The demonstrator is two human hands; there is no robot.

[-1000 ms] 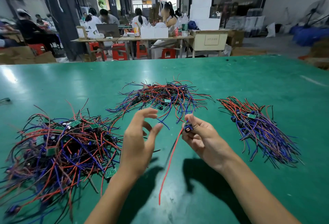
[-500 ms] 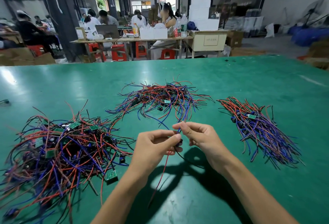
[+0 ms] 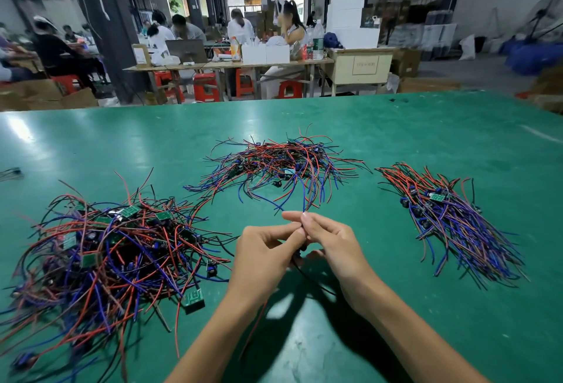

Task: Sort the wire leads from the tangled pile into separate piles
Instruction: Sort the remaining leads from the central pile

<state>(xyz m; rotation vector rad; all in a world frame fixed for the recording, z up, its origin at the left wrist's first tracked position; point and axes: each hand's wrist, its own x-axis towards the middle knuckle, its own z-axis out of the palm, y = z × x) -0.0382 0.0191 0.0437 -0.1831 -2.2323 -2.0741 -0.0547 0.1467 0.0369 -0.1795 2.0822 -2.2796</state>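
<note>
The worktop point(image 3: 396, 126) is green, smooth and a bit shiny, with bright spots of light on it. The wires in the big pile point(image 3: 100, 254) have smooth plastic coats in red, blue and black. Small green boards point(image 3: 193, 296) lie among them, flat and dull. The wires in the far pile point(image 3: 280, 163) and the right pile point(image 3: 457, 224) look the same.

Both hands meet fingertip to fingertip, left point(image 3: 264, 253) and right point(image 3: 334, 248), fingers curled and pinching.
</note>
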